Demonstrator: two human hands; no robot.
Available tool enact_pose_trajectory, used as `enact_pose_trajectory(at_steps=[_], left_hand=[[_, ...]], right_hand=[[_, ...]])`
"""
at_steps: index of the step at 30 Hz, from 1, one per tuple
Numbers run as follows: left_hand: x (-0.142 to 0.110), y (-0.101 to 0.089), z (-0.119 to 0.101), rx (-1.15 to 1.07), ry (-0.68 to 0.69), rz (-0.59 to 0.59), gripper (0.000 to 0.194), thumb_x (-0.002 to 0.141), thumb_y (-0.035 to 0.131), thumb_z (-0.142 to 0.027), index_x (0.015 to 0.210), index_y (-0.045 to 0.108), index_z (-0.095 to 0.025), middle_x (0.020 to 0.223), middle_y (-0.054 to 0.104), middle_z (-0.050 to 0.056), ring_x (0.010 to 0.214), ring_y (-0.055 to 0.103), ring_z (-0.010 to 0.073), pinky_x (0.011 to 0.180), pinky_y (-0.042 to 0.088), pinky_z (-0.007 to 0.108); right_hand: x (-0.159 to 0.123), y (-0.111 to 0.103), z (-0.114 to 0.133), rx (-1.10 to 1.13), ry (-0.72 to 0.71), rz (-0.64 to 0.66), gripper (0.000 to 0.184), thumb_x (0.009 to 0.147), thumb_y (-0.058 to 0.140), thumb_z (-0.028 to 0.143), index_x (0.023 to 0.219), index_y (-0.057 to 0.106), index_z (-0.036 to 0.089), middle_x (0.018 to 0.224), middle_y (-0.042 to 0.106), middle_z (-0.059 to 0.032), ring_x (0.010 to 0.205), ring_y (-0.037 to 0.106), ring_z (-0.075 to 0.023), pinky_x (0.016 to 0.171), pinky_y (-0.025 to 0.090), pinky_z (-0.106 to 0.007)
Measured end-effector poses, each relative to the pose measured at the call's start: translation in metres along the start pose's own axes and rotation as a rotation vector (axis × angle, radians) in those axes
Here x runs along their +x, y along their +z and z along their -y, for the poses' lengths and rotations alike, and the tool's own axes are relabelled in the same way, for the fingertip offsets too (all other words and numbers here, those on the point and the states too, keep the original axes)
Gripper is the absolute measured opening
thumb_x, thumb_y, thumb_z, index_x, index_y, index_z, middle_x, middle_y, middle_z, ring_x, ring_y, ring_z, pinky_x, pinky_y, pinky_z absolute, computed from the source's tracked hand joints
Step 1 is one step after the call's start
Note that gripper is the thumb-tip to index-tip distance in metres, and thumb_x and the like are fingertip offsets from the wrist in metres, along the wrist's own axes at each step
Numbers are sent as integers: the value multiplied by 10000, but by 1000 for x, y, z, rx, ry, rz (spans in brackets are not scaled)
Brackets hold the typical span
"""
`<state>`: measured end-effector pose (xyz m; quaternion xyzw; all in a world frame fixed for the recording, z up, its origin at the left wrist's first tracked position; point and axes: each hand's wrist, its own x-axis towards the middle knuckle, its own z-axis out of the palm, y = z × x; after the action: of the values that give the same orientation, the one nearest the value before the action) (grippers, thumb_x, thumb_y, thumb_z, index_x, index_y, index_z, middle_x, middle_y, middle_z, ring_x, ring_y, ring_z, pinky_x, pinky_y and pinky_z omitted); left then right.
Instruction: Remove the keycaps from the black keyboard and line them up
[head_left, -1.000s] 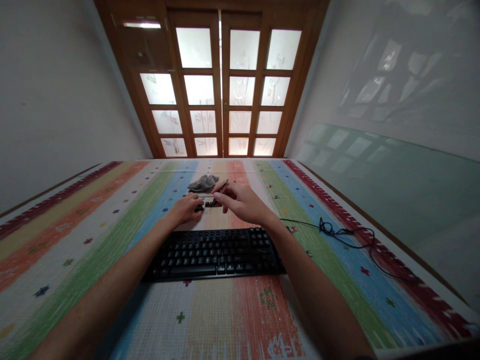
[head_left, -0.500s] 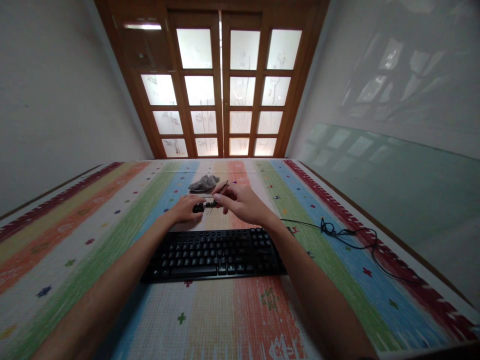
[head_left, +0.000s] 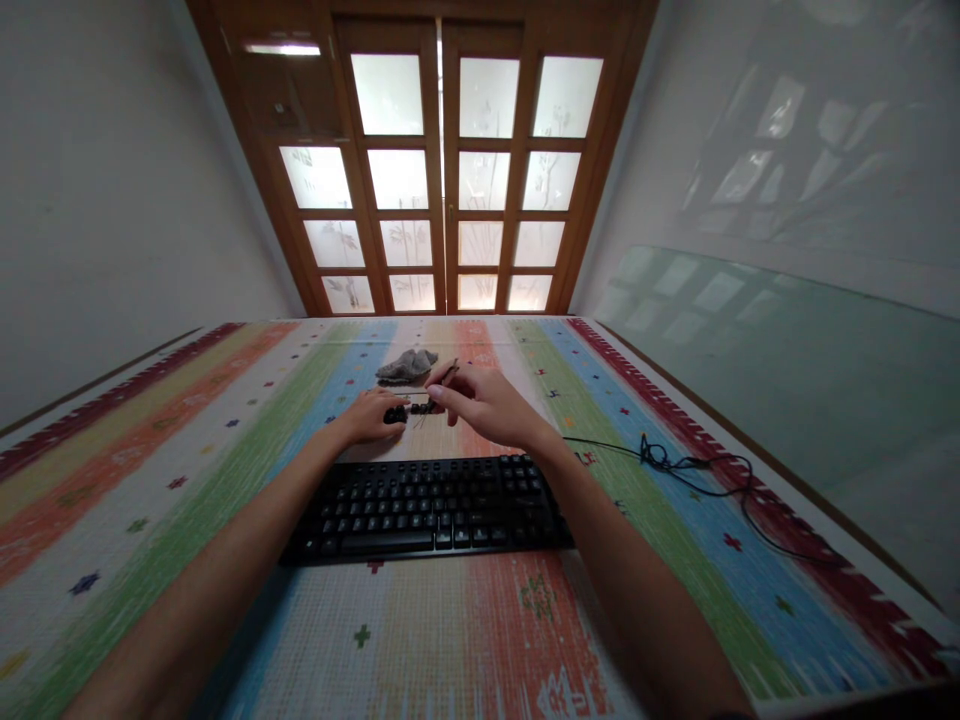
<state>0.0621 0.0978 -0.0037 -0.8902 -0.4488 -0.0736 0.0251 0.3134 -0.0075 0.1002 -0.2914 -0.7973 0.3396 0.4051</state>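
Both my hands reach past a black keyboard lying on a striped mat. My left hand rests on the mat with its fingers curled around small dark pieces, probably loose keycaps. My right hand is closed in a pinch on a thin stick-like tool, whose tip points down toward the dark pieces between the two hands. A crumpled grey cloth lies just beyond the hands.
The keyboard's black cable runs off to the right in a tangled loop. The colourful striped mat covers the floor up to wooden doors with frosted panes. Grey walls stand left and right.
Almost nothing moves; my left hand has shifted slightly and now shows the dark pieces at its fingertips more clearly. The right hand holds the tool in the same place.
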Motion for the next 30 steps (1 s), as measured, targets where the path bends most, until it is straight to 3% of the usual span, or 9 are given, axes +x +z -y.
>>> enact_pose_trajectory(at_steps=[15, 30], left_hand=[[1, 1, 2, 11, 25, -5, 390, 793, 634, -354, 1151, 692, -211, 1215, 671, 100, 1147, 576, 297, 1007, 426, 418], [3, -4, -2, 10, 50, 27, 243, 792, 619, -321, 983, 732, -222, 1053, 723, 69, 1021, 628, 269, 963, 440, 409]], right_hand=[[0, 0, 1, -5, 9, -3, 186, 935, 534, 306, 891, 616, 145, 778, 661, -35, 594, 611, -107, 576, 508, -253], [0, -1, -1, -9, 14, 10, 192, 942, 530, 310, 918, 618, 141, 830, 681, -47, 621, 610, -102, 586, 508, -248]])
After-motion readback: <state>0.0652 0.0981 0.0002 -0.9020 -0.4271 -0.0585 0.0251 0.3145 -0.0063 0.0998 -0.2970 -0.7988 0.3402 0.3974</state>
